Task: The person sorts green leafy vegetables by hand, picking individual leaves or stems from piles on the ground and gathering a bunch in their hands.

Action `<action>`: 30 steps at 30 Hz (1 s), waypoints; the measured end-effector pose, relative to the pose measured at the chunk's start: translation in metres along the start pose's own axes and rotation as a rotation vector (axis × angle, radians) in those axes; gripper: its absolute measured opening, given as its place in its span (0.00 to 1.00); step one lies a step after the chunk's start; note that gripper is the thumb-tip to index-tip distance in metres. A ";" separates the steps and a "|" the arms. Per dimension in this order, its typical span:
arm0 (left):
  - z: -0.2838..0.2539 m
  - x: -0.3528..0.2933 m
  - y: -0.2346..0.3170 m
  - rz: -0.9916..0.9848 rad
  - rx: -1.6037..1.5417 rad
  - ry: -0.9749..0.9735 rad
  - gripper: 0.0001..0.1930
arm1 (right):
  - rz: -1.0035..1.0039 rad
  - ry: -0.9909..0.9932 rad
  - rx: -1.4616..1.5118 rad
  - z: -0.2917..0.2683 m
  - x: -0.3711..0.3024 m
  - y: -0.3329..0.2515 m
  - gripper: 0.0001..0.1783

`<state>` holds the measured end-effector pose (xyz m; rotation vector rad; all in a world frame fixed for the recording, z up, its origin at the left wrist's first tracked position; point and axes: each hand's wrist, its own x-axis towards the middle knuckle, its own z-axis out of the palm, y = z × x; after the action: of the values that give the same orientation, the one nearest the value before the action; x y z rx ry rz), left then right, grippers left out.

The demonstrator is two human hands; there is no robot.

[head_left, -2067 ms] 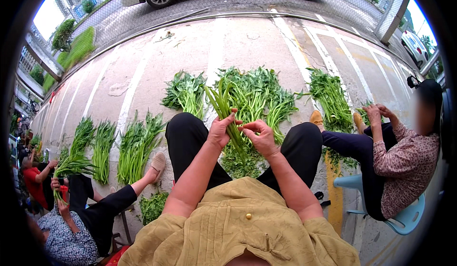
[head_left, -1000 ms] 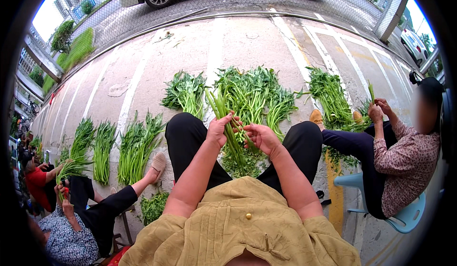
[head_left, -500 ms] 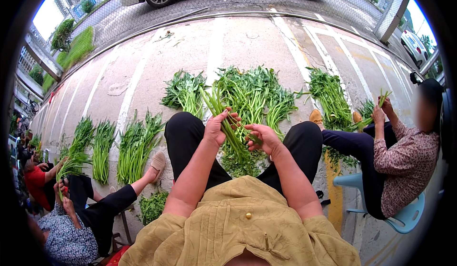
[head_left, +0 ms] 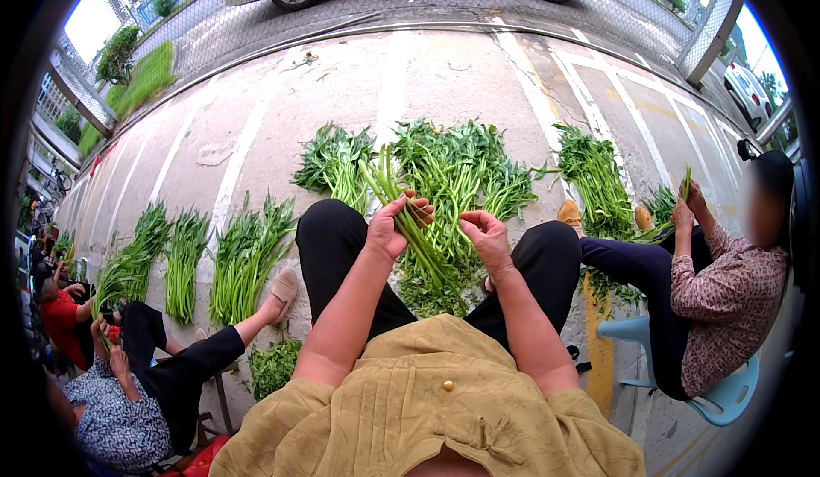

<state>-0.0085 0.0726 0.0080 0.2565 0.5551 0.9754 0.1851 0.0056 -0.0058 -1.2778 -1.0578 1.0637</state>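
Green stem bunch (head_left: 426, 255), clasped in our left hand (head_left: 389, 231): likely light, snappable; best gripped mid-stem. Our right hand (head_left: 489, 239), beside it: curled; contents we cannot tell.

Worn top (head_left: 401, 421): mustard-tan, short loose sleeves (head_left: 589, 421), faint tonal line pattern in the cloth. Vertical pleats (head_left: 389, 404) on left front. One round gold-coloured button (head_left: 448, 386), near centre. Knot-like cloth detail (head_left: 493, 444) right of it. Trousers (head_left: 331, 251): plain black.
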 end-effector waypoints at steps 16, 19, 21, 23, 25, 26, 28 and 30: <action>-0.003 0.002 0.002 0.095 -0.123 -0.041 0.10 | -0.044 -0.289 -0.244 0.014 -0.016 -0.011 0.11; -0.003 0.001 0.003 0.108 -0.121 -0.039 0.10 | -0.021 -0.294 -0.259 0.013 -0.016 -0.003 0.11; -0.003 0.003 0.004 0.117 -0.132 -0.067 0.10 | 0.148 -0.339 -0.147 0.013 -0.015 0.000 0.11; -0.005 0.003 0.003 0.121 -0.143 -0.067 0.10 | 0.115 -0.316 -0.189 0.011 -0.015 0.001 0.10; -0.005 0.002 0.003 0.130 -0.146 -0.045 0.10 | 0.114 -0.284 -0.209 0.011 -0.014 -0.003 0.09; -0.005 0.002 0.003 0.134 -0.148 -0.033 0.10 | 0.121 -0.266 -0.199 0.011 -0.014 -0.005 0.08; -0.005 0.004 0.004 0.145 -0.088 -0.046 0.09 | 0.140 -0.229 -0.179 0.011 -0.015 -0.011 0.08; -0.004 0.004 0.004 0.161 -0.007 -0.031 0.09 | 0.129 -0.192 -0.079 0.010 -0.009 0.003 0.07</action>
<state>-0.0115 0.0781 0.0045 0.3132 0.5080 1.1275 0.1738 -0.0008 -0.0093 -1.3411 -1.1835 1.2735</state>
